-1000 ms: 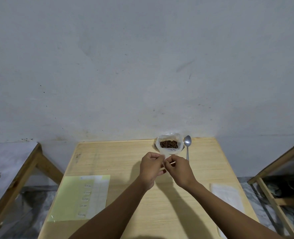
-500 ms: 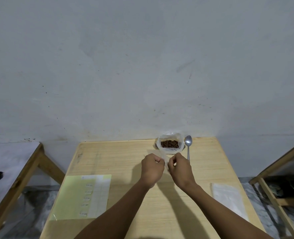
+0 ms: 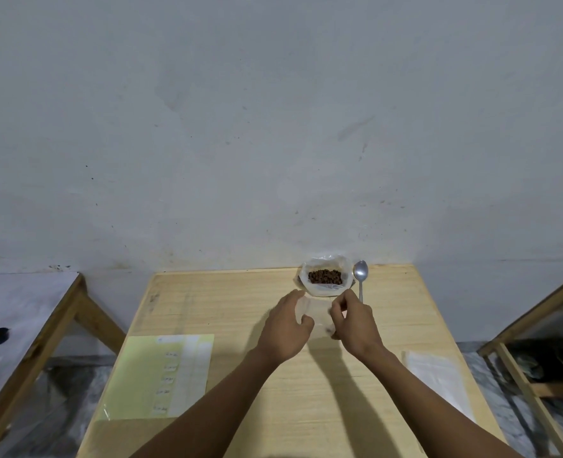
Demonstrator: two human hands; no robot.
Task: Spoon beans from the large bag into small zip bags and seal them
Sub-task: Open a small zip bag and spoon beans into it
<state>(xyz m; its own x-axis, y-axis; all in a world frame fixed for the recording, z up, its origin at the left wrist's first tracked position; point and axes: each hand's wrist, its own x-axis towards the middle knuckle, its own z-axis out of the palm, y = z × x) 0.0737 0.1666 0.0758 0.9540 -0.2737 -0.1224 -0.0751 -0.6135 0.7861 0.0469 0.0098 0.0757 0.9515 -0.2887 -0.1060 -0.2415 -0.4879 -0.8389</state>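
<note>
small zip bag (image 3: 318, 313) blurred between hands

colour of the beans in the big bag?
Dark brown beans, in the open clear plastic bag; head view.

No words or numbers are showing clearly enough to read. The green sheet (image 3: 161, 375), lying left of the hands on the table (image 3: 207, 299), is carrying a column of small labels (image 3: 167, 380), but the marks on them are looking too tiny and blurry to make out. The white sheet (image 3: 438, 378), lying right of the hands, is showing no print that can be read. The bag of beans (image 3: 325, 276) is showing no brand either.
</note>
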